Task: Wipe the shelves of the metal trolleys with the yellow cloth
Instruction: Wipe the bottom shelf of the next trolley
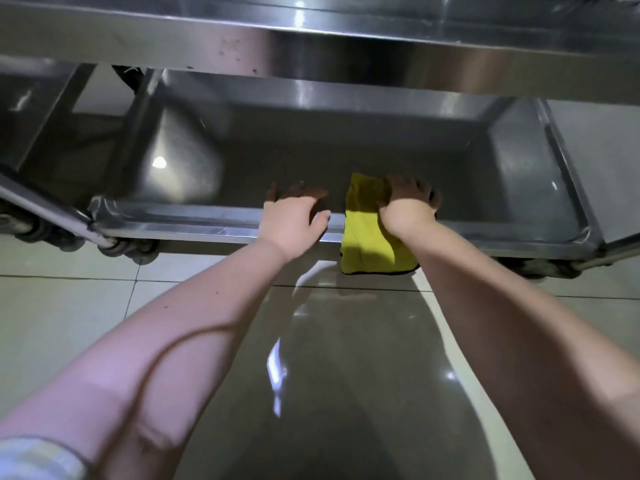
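Mid-frame: your L hand [294,216] rests open, fingers spread, on bottom shelf [207,225] front rim. R hand [408,209] beside it, fingers curled over yellow cloth [367,244] draped across rim

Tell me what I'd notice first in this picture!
The bright yellow cloth stands out most, draped over the front rim of the shiny metal trolley's bottom shelf. The right hand grips it there. The left hand rests on the same rim just beside it.
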